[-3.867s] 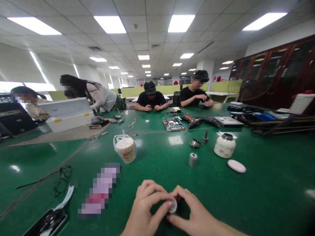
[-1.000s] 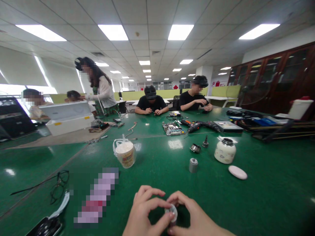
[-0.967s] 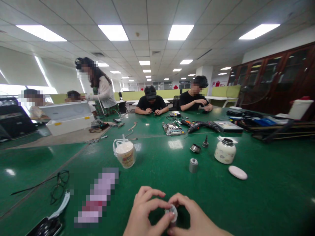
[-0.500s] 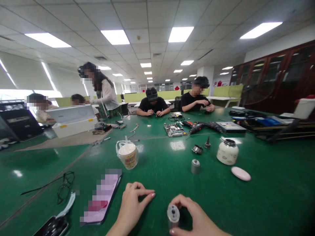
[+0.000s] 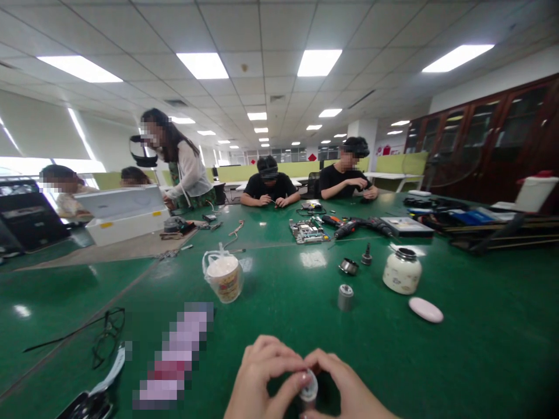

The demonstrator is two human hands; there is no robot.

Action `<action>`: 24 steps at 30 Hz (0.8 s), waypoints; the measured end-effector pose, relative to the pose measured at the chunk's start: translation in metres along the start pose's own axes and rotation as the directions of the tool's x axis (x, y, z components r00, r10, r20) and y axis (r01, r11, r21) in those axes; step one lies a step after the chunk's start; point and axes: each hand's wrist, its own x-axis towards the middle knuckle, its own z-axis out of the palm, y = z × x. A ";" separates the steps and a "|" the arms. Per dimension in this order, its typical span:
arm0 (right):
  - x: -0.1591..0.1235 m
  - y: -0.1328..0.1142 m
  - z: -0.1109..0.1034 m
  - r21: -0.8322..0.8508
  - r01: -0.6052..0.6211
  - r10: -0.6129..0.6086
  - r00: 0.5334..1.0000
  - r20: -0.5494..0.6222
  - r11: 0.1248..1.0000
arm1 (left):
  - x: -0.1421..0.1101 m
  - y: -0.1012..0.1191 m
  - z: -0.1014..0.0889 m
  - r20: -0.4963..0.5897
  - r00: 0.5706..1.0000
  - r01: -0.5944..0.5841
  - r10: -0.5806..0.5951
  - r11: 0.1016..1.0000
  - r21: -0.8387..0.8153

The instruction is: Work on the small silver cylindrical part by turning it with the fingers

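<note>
A small grey metal cylinder with a pale round end [image 5: 310, 386] is gripped between the thumb and fingers of my right hand [image 5: 345, 384]. My left hand [image 5: 267, 375] is closed in a pinch, its thumb and fingertips at the cylinder's top end. Whatever that pinch holds, if anything, is hidden by the fingers. Beyond my hands a similar metal cylinder [image 5: 345, 297] stands upright on the green table [image 5: 279, 308]. Behind it are a metal ring-shaped part [image 5: 348, 266] and a dark stepped shaft part [image 5: 366, 255].
A cream jar [image 5: 402, 271] and a pink oval object [image 5: 425, 309] are to the right. Leftward are a bagged paper cup [image 5: 224, 278], a blurred-out phone [image 5: 174, 358] and eyeglasses [image 5: 109, 334]. A circuit board [image 5: 308, 230] and power drill [image 5: 347, 227] lie farther back; several people are across the table.
My left hand has moved right, from beside the cylinder onto its top end. My right hand still holds the cylinder in about the same place. The view has shifted slightly.
</note>
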 end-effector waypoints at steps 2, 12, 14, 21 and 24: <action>0.000 0.001 0.001 -0.003 0.006 -0.006 1.000 -0.002 1.000 | -0.003 0.004 0.006 -0.005 0.999 -0.037 0.037 0.999 0.012; -0.006 -0.003 -0.005 0.074 0.112 -0.110 0.994 -0.026 0.991 | -0.012 -0.002 0.011 -0.052 0.998 -0.025 0.021 0.997 -0.070; -0.010 -0.008 -0.013 0.143 0.197 -0.185 0.978 -0.092 0.970 | -0.016 -0.010 0.017 -0.055 0.998 0.008 -0.015 0.991 -0.137; -0.013 -0.032 -0.021 0.023 0.206 -0.197 0.961 -0.194 0.978 | -0.019 -0.011 0.024 0.063 0.998 0.030 -0.022 0.992 -0.125; -0.011 -0.036 -0.014 -0.035 0.198 -0.201 0.959 -0.201 0.980 | -0.018 -0.006 0.022 0.052 0.998 0.042 -0.035 0.991 -0.131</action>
